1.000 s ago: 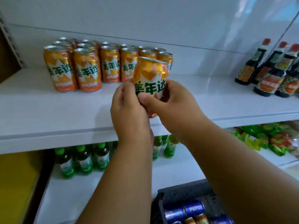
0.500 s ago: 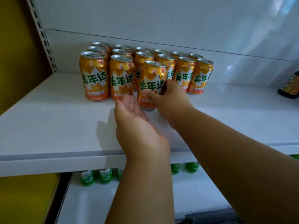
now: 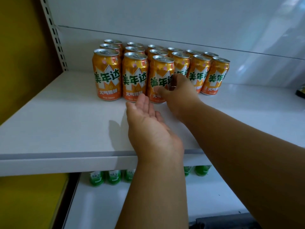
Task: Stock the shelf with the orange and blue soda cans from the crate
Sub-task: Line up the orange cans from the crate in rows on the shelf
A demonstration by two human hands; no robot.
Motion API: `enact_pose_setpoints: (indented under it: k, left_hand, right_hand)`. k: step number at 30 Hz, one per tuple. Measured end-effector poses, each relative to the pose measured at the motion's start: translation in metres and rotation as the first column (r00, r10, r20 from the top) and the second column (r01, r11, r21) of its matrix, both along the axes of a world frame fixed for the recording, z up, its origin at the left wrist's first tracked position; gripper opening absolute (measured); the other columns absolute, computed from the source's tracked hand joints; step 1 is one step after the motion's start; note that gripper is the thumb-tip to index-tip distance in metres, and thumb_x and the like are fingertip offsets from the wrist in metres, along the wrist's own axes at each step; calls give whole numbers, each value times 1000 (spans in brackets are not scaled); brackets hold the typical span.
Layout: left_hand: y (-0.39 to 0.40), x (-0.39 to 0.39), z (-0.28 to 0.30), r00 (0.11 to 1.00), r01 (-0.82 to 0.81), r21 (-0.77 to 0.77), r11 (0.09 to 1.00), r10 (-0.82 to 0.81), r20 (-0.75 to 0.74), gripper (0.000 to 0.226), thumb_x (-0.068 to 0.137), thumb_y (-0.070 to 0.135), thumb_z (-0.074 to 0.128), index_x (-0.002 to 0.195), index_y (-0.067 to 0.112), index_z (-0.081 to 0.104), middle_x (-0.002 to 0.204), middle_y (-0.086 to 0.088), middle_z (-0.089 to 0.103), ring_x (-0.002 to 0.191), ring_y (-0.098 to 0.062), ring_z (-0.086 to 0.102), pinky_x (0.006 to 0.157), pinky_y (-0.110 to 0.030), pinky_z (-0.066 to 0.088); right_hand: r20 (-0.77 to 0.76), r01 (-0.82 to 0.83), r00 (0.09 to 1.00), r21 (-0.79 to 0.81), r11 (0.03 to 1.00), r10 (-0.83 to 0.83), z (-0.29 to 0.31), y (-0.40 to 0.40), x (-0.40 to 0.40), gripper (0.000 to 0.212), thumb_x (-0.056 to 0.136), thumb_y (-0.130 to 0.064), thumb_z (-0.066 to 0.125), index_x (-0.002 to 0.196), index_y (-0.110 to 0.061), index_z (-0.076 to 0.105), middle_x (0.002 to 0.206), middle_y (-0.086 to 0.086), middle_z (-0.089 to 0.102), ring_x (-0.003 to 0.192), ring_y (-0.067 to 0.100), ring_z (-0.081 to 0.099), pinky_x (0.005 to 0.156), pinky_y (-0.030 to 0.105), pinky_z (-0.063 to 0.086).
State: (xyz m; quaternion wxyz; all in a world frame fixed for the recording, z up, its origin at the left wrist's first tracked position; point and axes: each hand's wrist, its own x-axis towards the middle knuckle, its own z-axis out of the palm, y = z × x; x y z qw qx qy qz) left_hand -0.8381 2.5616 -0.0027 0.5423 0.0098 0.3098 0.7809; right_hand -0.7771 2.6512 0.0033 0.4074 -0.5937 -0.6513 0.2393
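Note:
Several orange soda cans stand in rows on the white shelf (image 3: 57,123). The front row's third orange can (image 3: 160,75) stands upright next to two others (image 3: 107,75). My right hand (image 3: 178,95) curls its fingers and thumb round that can's right side, low down. My left hand (image 3: 148,128) lies flat on the shelf just in front of the cans, palm turned up, fingers straight, holding nothing. No blue can is visible.
Green bottles (image 3: 97,178) stand on the lower shelf. A dark bottle's edge (image 3: 301,91) shows at the far right. The crate's dark rim (image 3: 219,220) peeks in at the bottom. A perforated upright (image 3: 54,33) and yellow panel bound the left side.
The orange can went from held in both hands in the air to standing in the front row. My left hand has let go and lies open; the can slid slightly back.

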Motion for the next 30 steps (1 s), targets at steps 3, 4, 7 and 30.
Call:
enact_pose_setpoints:
  k: [3, 4, 7, 30]
  left_hand:
    - [2, -1, 1, 1000, 9, 5, 1000, -9, -14, 55, 105, 45, 25, 137, 10, 54, 144, -6, 53, 137, -18, 45, 114, -36, 26]
    - [5, -2, 1, 1000, 16, 9, 1000, -16, -17, 55, 105, 45, 24, 136, 10, 54, 144, -6, 53, 137, -18, 44, 113, -34, 26]
    - [3, 0, 2, 997, 26, 29, 999, -24, -80, 53, 106, 45, 22, 129, 14, 59, 138, -3, 58, 133, -16, 49, 109, -31, 28]
    - [-168, 268, -58, 617, 700, 79, 710, -545, -567, 30, 100, 19, 39, 84, 10, 63, 77, -9, 65, 76, -22, 61, 76, -37, 51]
  right_hand:
    - [28, 4, 1000, -3, 1000, -4, 1, -3, -1, 39, 86, -37, 75, 111, -14, 56, 102, 3, 65, 92, 18, 65, 78, 33, 55]
    - [24, 9, 1000, -10, 1000, -8, 1, -4, -2, 45, 86, -37, 75, 117, -12, 55, 106, 4, 64, 94, 19, 64, 78, 31, 54]
    - [-33, 53, 998, -9, 999, -53, 1, -19, -1, 69, 86, -40, 74, 140, -12, 41, 131, 4, 55, 108, 17, 57, 84, 28, 45]
    - [29, 536, 822, 296, 791, -568, -62, -325, 261, 37, 83, -16, 72, 115, -21, 55, 115, -9, 52, 107, 5, 52, 90, 15, 42]
